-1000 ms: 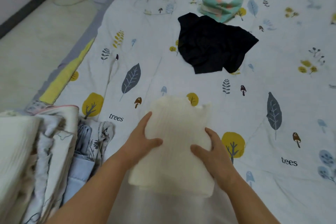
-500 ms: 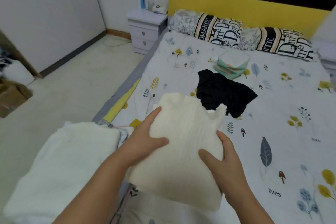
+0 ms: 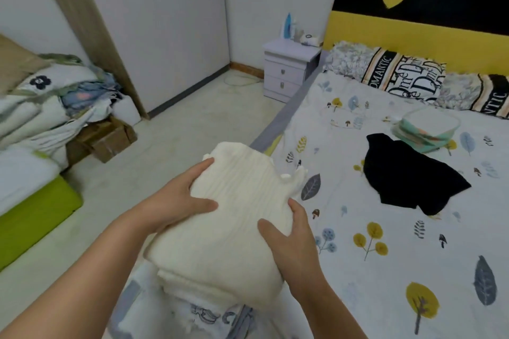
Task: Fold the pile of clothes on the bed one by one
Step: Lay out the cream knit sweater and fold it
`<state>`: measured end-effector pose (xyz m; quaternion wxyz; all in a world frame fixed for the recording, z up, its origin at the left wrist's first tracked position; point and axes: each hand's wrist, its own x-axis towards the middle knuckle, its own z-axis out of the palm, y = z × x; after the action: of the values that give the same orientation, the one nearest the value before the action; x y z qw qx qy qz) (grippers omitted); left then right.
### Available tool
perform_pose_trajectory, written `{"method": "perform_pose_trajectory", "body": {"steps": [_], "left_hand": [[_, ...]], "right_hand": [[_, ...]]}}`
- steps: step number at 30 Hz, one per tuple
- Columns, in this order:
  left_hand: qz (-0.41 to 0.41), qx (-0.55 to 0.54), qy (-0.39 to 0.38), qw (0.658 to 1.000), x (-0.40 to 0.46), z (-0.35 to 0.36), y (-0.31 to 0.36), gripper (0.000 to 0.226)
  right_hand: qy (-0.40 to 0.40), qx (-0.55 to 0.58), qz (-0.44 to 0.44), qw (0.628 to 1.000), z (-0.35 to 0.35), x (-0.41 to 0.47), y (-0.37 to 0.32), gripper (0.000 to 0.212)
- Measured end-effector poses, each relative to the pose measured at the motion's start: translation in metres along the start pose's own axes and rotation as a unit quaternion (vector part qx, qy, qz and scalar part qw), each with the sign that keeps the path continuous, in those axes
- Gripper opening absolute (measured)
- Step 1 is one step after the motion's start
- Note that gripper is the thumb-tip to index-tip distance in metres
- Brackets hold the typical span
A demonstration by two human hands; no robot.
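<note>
A folded cream knit garment (image 3: 237, 201) is held between both hands over the bed's left edge. My left hand (image 3: 181, 201) grips its left side and my right hand (image 3: 292, 239) grips its right side. Under it lies a stack of folded clothes (image 3: 209, 311), with a cream piece on top and patterned pieces below. A crumpled black garment (image 3: 407, 176) lies unfolded on the bed sheet (image 3: 385, 256). Beyond it sits a small folded stack in white and mint (image 3: 427, 129).
Pillows (image 3: 405, 77) line the yellow and black headboard (image 3: 418, 22). A white nightstand (image 3: 289, 69) stands left of the bed, a wardrobe (image 3: 154, 30) behind it. Piled bedding and clothes (image 3: 52, 102), cardboard boxes (image 3: 107, 135) and a green mattress edge (image 3: 35, 215) fill the left floor.
Both hands lifted the folded cream garment off the sheet and carried it left over the stack at the bed's edge. The view swung up and left, showing the room.
</note>
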<state>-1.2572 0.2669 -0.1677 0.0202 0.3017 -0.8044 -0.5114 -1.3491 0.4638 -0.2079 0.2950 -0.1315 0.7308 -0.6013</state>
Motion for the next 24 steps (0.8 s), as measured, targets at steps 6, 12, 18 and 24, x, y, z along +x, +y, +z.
{"method": "perform_pose_trajectory", "body": {"steps": [6,12,18,24], "left_hand": [[-0.036,-0.054,0.019,0.998,0.005,-0.023,-0.061,0.077],[-0.092,0.074,0.065,0.991,0.012,0.022,-0.123,0.062],[-0.038,0.102,0.208,0.972,0.021,0.035,-0.135,0.049],[-0.054,0.166,0.209,0.962,0.016,0.045,-0.163,0.049]], "right_hand": [[0.001,-0.042,0.013,0.999,0.048,0.01,0.03,0.069],[-0.045,-0.141,0.122,0.981,0.074,0.012,0.079,0.082],[-0.002,-0.136,0.055,0.989,0.088,0.012,0.078,0.084],[-0.041,-0.273,0.072,0.958,0.098,-0.005,0.106,0.085]]}}
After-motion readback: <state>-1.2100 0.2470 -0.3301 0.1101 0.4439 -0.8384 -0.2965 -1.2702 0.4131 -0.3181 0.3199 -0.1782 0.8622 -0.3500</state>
